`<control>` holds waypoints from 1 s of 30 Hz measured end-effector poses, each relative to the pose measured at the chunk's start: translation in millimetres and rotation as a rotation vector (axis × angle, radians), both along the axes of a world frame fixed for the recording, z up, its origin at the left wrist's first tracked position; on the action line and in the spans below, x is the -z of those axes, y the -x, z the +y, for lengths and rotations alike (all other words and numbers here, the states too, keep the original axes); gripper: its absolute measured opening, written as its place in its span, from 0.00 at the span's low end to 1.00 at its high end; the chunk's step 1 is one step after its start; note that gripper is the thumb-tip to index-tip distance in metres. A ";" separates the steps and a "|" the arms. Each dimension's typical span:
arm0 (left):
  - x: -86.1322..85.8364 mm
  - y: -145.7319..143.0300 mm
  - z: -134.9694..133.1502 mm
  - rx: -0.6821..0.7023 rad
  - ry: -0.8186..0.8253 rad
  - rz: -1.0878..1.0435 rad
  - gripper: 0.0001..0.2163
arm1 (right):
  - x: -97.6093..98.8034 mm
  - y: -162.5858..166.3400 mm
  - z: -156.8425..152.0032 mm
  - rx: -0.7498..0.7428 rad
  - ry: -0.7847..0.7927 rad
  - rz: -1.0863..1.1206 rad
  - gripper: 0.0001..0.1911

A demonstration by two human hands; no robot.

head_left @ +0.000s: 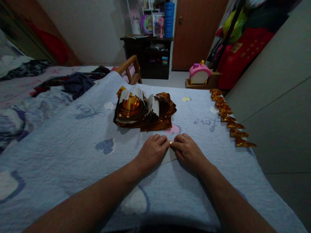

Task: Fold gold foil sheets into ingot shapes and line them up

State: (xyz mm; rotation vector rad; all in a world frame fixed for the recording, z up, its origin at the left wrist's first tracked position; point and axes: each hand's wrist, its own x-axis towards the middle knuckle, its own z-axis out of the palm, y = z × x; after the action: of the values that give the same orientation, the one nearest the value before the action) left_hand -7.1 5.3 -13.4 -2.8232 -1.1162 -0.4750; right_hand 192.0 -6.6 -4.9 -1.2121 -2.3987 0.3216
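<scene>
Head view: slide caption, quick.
Left hand and right hand on a pale sheet, gold-foil paper stack beyond, folded foil pieces lined up at right.

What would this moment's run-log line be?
left hand: on paper sheet | right hand: on paper sheet | foil stack: beyond hands | folded gold pieces: row at right on cloth

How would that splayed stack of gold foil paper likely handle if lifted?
The stack of gold foil paper would probably flop, since it curves and bends. Its layers might slide apart, as their edges fan out with no visible band. Rolling seems unlikely: it lies broad and low on the bedspread.
</scene>
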 end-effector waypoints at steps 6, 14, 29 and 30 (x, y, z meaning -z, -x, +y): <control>-0.8 -3.1 -1.8 0.051 0.067 0.015 0.07 | 0.0 -2.1 -1.8 0.010 0.008 -0.005 0.13; -6.5 -5.1 -3.5 0.062 0.013 0.070 0.07 | -1.4 -12.0 -0.2 0.004 0.073 0.070 0.18; -11.3 -5.6 -5.2 0.063 0.055 0.094 0.07 | -6.8 -9.6 -2.6 0.063 0.082 -0.051 0.21; -11.3 -5.7 -5.3 0.062 0.056 0.096 0.07 | -8.5 -9.6 -3.2 0.068 0.081 -0.067 0.21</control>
State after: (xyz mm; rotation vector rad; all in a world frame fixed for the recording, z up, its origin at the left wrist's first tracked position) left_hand -1.3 0.0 -2.1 -2.9011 -1.0426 -0.3131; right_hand 201.6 -9.8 3.6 -1.3574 -2.4148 0.3651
